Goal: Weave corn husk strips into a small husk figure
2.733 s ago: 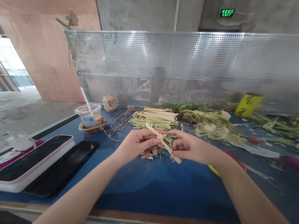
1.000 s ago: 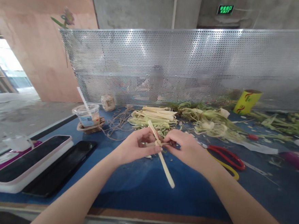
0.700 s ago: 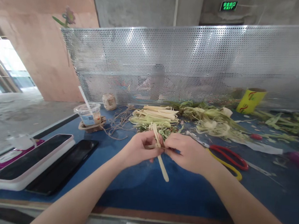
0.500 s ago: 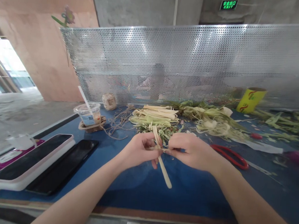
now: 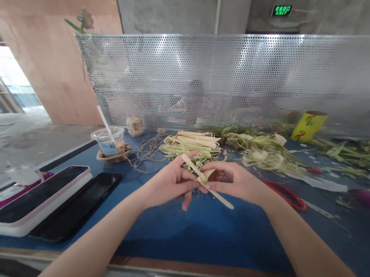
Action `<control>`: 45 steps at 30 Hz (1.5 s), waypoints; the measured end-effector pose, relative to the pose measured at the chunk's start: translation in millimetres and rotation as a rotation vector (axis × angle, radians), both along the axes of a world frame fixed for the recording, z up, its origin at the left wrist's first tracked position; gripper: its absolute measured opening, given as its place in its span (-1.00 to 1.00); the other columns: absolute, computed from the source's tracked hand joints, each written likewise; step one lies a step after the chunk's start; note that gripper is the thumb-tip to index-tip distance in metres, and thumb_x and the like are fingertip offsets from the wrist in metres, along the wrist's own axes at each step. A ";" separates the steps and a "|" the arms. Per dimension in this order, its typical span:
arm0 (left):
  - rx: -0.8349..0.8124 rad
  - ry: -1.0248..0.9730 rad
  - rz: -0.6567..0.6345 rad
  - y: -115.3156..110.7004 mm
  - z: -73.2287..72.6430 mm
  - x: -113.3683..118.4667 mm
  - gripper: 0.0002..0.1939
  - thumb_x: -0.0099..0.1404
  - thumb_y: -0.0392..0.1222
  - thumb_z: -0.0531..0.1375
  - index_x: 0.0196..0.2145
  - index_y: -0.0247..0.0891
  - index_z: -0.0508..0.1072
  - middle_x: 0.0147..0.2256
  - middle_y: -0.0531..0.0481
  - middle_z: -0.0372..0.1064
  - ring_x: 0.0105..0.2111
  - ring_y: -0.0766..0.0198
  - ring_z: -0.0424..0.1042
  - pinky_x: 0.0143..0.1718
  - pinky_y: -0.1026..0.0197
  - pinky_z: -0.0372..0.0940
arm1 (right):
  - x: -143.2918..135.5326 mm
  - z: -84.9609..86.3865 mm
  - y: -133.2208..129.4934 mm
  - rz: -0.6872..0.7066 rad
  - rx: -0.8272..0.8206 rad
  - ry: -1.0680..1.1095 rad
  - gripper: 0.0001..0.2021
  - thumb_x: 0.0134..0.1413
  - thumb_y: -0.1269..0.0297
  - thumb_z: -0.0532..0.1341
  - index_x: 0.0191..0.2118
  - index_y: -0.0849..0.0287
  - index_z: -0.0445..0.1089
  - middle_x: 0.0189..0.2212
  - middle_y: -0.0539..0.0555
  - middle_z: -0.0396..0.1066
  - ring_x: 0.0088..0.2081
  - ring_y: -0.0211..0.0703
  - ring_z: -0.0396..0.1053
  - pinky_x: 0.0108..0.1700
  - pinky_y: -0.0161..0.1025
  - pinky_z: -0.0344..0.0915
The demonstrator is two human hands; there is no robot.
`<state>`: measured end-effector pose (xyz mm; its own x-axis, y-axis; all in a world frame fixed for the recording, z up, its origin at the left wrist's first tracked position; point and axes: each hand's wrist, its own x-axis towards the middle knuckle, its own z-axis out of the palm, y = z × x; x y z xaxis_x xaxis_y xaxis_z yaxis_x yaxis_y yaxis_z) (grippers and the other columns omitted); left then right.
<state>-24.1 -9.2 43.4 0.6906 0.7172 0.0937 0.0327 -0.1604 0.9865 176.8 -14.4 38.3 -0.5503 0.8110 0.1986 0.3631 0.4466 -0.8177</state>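
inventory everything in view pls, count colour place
husk piece: 1, cream, centre
table: 1, blue, below
husk pile: 1, pale green, centre back
leaves: uncountable, green, back right
twine: 1 tangle, brown, back left
cup: 1, clear, left
lump: 1, beige, behind cup
phones: 2, black screens, near left
handle loop: 1, red, right
tube: 1, yellow, back right
perforated panel: 1, silver, behind table
exit sign: 1, green, upper right
left hand: 1, bare, holding husk piece
right hand: 1, bare, holding husk piece
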 end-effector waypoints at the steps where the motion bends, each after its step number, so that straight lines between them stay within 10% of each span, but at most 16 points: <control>1: -0.005 0.002 0.004 -0.8 -0.2 -0.1 -0.34 0.18 -0.28 0.10 0.13 -0.14 -0.19 -0.42 -0.03 0.44 -0.72 0.45 0.30 -0.69 0.41 0.09 | -1.5 -0.5 -0.2 -0.031 0.046 -0.049 -0.67 -0.08 0.13 0.21 -0.17 0.14 0.32 -0.32 0.06 0.33 -0.31 -0.20 0.30 -0.30 -0.26 0.23; 13: 0.249 0.275 0.133 -6.3 -7.4 2.0 -0.28 0.18 -0.26 0.05 0.18 -0.10 -0.28 -0.56 0.10 0.35 -0.71 0.45 0.16 -0.69 0.42 0.09 | -12.6 -5.5 -1.6 -0.067 0.213 -0.106 -0.85 -0.08 0.21 0.22 -0.46 0.19 0.41 -0.57 -0.04 0.23 -0.53 -0.35 0.17 -0.51 -0.40 0.11; 24: 0.119 0.197 0.032 -9.1 0.2 -2.3 -0.36 0.27 -0.22 -0.04 0.19 -0.05 -0.32 -0.38 -0.02 0.41 -0.65 0.43 0.30 -0.62 0.36 0.10 | -8.4 -2.8 -3.7 -0.112 0.203 -0.013 -0.84 -0.05 0.29 0.15 -0.53 0.23 0.36 -0.61 -0.03 0.28 -0.55 -0.34 0.22 -0.50 -0.40 0.18; 30: 0.137 0.245 0.003 -7.1 5.9 -7.0 -0.46 0.26 -0.15 -0.01 0.16 -0.10 -0.10 -0.35 -0.02 0.44 -0.65 0.43 0.32 -0.57 0.33 0.17 | -10.0 -4.7 -3.9 -0.138 0.201 0.047 -0.85 -0.08 0.24 0.17 -0.50 0.22 0.37 -0.59 0.00 0.32 -0.53 -0.30 0.27 -0.47 -0.37 0.23; 37: 0.822 0.230 0.339 -2.0 1.1 1.4 -0.79 0.17 -0.13 0.11 -0.27 -0.21 0.46 -0.35 -0.01 0.39 -0.28 0.27 0.34 -0.23 0.24 0.22 | -22.6 -6.1 -6.3 -0.233 0.228 -0.056 -0.75 -0.05 0.22 0.14 -0.62 0.23 0.29 -0.69 -0.06 0.13 -0.62 -0.38 0.08 -0.61 -0.42 0.06; 45: 0.774 0.069 0.470 0.1 -8.1 8.5 -0.82 0.18 -0.23 0.11 -0.47 -0.30 0.47 -0.44 -0.03 0.37 -0.40 0.32 0.35 -0.39 0.30 0.26 | -29.0 -11.2 -5.3 -0.213 0.183 0.007 -0.80 -0.03 0.25 0.13 -0.54 0.22 0.39 -0.66 -0.05 0.19 -0.61 -0.38 0.07 -0.58 -0.40 0.03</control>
<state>-15.6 -9.1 35.4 0.3644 0.6806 0.6356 0.3173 -0.7324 0.6023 147.8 -19.7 27.2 -0.3692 0.8587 0.3555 0.4597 0.5012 -0.7331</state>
